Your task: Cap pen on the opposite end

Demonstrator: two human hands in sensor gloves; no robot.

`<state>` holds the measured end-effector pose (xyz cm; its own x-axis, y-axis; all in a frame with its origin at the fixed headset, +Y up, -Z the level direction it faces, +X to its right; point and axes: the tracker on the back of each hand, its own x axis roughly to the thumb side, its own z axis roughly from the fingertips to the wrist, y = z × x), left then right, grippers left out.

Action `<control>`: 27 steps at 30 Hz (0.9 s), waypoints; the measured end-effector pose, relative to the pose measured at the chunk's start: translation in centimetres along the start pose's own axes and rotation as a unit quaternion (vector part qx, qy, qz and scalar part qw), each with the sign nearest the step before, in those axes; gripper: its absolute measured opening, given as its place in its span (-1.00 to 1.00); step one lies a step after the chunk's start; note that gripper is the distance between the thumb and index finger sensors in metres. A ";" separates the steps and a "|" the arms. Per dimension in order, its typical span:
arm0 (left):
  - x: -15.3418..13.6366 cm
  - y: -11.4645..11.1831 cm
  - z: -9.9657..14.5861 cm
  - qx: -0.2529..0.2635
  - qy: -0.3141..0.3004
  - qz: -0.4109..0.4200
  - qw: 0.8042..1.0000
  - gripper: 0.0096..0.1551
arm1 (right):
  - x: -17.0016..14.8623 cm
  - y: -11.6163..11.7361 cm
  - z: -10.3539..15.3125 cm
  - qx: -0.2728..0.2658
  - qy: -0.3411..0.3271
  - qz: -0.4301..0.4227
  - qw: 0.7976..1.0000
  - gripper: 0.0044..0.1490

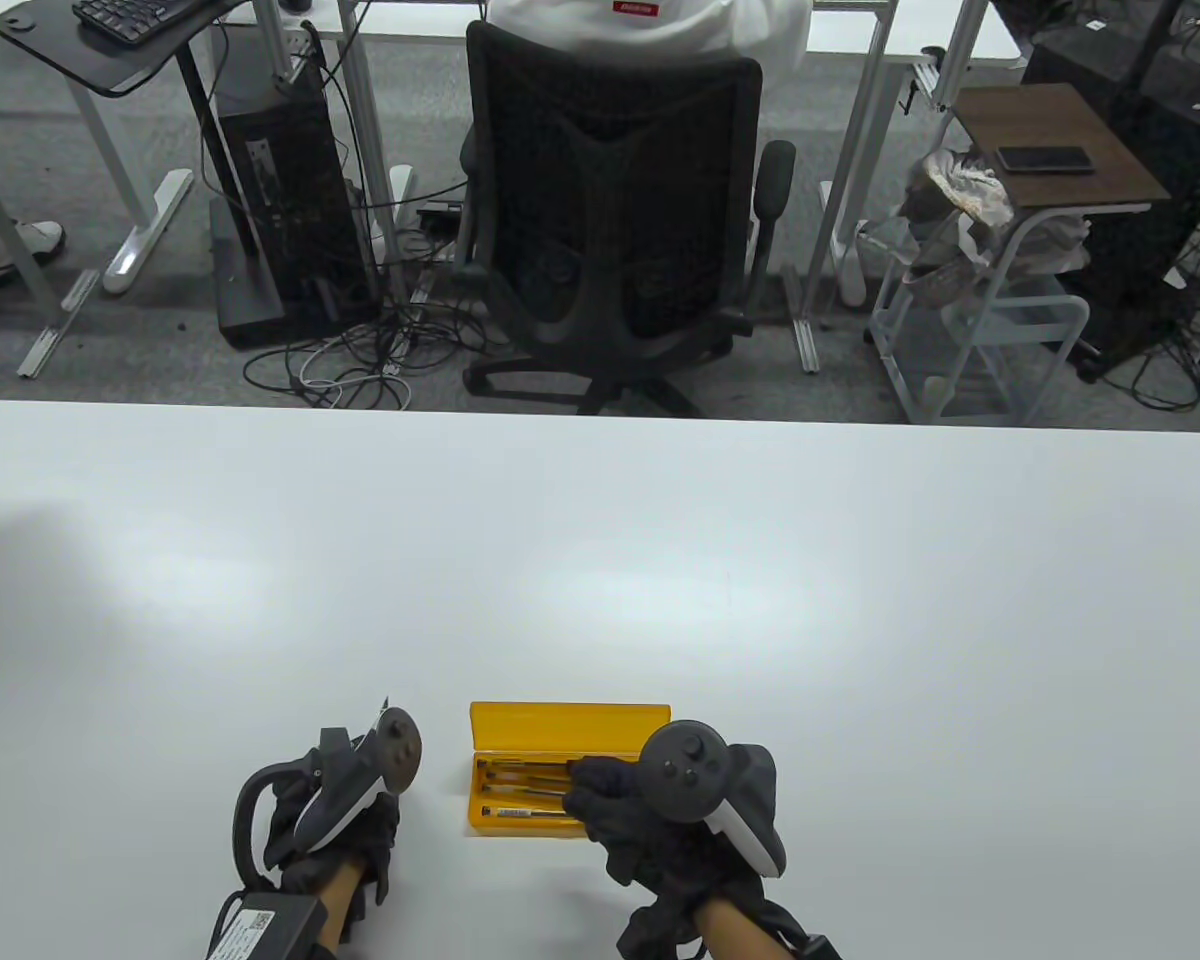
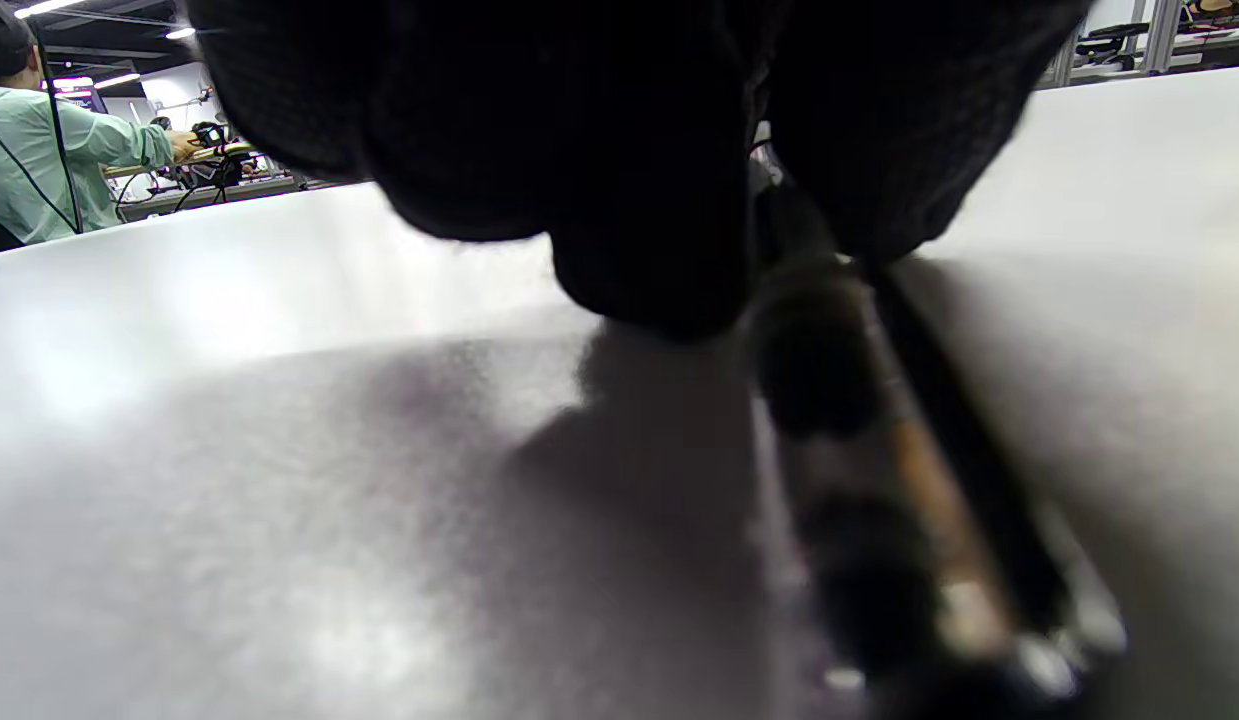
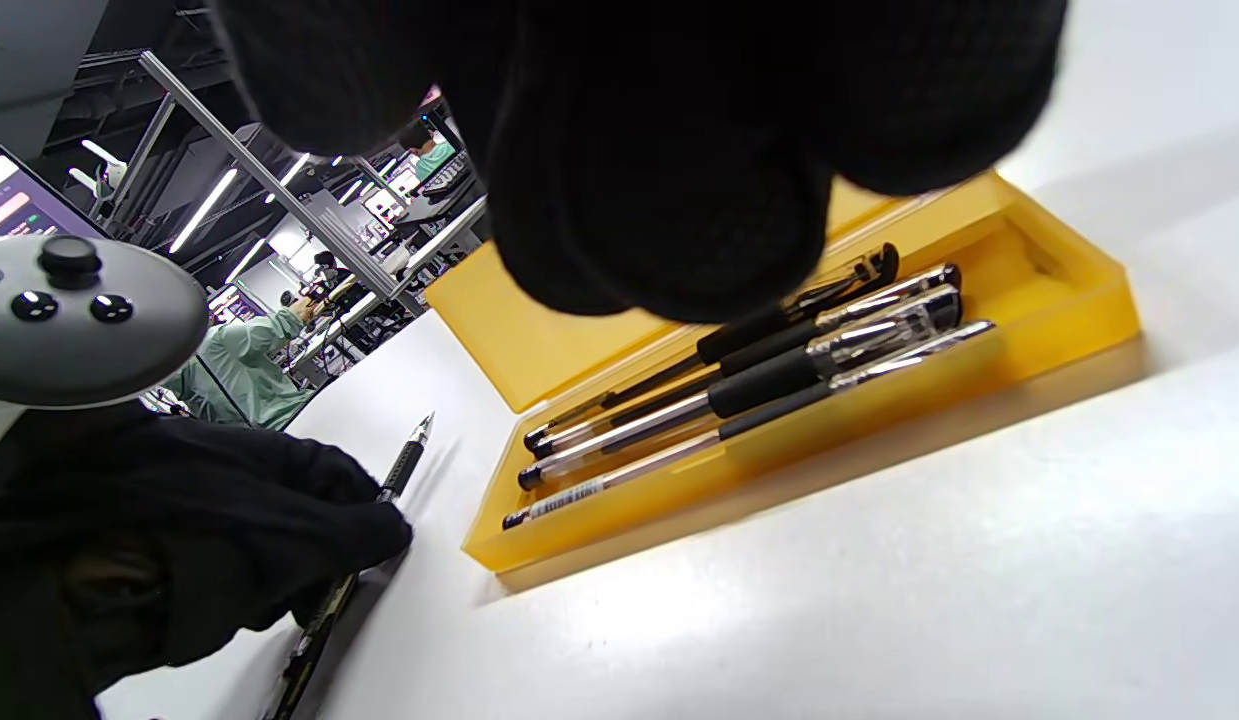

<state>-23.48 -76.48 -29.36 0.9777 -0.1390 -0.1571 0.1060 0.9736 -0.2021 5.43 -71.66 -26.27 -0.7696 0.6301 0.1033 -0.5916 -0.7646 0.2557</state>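
Observation:
My left hand [image 1: 332, 812] grips a black pen [image 3: 403, 466] low over the white table. Its bare pointed tip sticks out past the fingers, away from me [image 1: 384, 704]. The left wrist view shows the pen [image 2: 879, 420] blurred, close under my left fingers [image 2: 659, 270]. No cap shows on that tip. My right hand [image 1: 592, 790] hangs over the right part of an open yellow pen case [image 1: 570, 720]. Its fingers [image 3: 669, 230] are bunched just above several pens [image 3: 759, 385] lying in the case [image 3: 1069, 290]. I cannot see whether it holds anything.
The case's lid lies open on the far side. The white table [image 1: 600, 560] stretches far beyond the hands. A black office chair [image 1: 610, 220] stands past the table's far edge.

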 end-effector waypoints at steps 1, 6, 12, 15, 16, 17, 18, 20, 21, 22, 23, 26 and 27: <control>0.0 0.0 0.0 0.000 0.000 0.001 1.000 -0.37 | 0.0 0.0 0.0 0.000 -0.001 0.001 1.000 -0.30; 0.0 0.0 0.1 -0.002 -0.007 -0.008 1.000 -0.33 | 0.0 0.0 0.0 -0.003 -0.003 0.003 1.000 -0.30; 0.0 0.0 0.1 -0.005 -0.008 -0.009 1.000 -0.33 | -0.3 -0.1 -0.1 -0.004 0.004 0.000 1.000 -0.30; 0.0 0.2 0.1 -0.012 -0.010 -0.005 1.000 -0.31 | -0.3 -0.2 -0.1 -0.004 0.005 0.001 1.000 -0.30; -0.1 0.4 0.2 -0.015 -0.008 -0.002 1.000 -0.29 | -0.3 -0.2 -0.1 -0.005 0.005 0.001 1.000 -0.30; -0.1 0.7 0.3 -0.015 -0.006 0.002 1.000 -0.27 | -0.3 -0.2 -0.1 -0.007 0.006 0.002 1.000 -0.30; -0.2 1.1 0.5 -0.012 -0.005 0.005 1.000 -0.25 | -0.3 -0.3 -0.1 -0.010 0.007 0.005 1.000 -0.30; -0.1 2.3 1.1 0.014 -0.016 0.028 0.999 -0.24 | -0.3 -0.5 -0.1 -0.024 0.012 0.025 0.999 -0.30; 0.1 3.0 1.5 0.029 -0.030 0.049 0.998 -0.25 | -0.2 -0.7 -0.1 -0.034 0.014 0.045 0.998 -0.30; 0.3 3.3 1.8 0.038 -0.042 0.063 0.996 -0.25 | -0.2 -0.8 -0.2 -0.041 0.015 0.062 0.997 -0.31; 0.9 3.9 2.4 0.055 -0.066 0.090 0.992 -0.26 | 0.0 -1.0 -0.2 -0.053 0.017 0.093 0.994 -0.31; 2.5 4.3 3.5 0.086 -0.143 0.140 0.976 -0.27 | 0.3 -1.2 -0.4 -0.070 0.025 0.170 0.983 -0.31; 3.4 4.1 3.8 0.089 -0.176 0.143 0.970 -0.29 | 0.5 -1.1 -0.6 -0.074 0.028 0.194 0.978 -0.32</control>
<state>-19.01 -72.24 -27.10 0.9697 0.1812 0.1640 -0.1795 0.9834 -0.0248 5.54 -70.61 -27.11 -0.9522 0.2843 0.1118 -0.2785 -0.9583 0.0649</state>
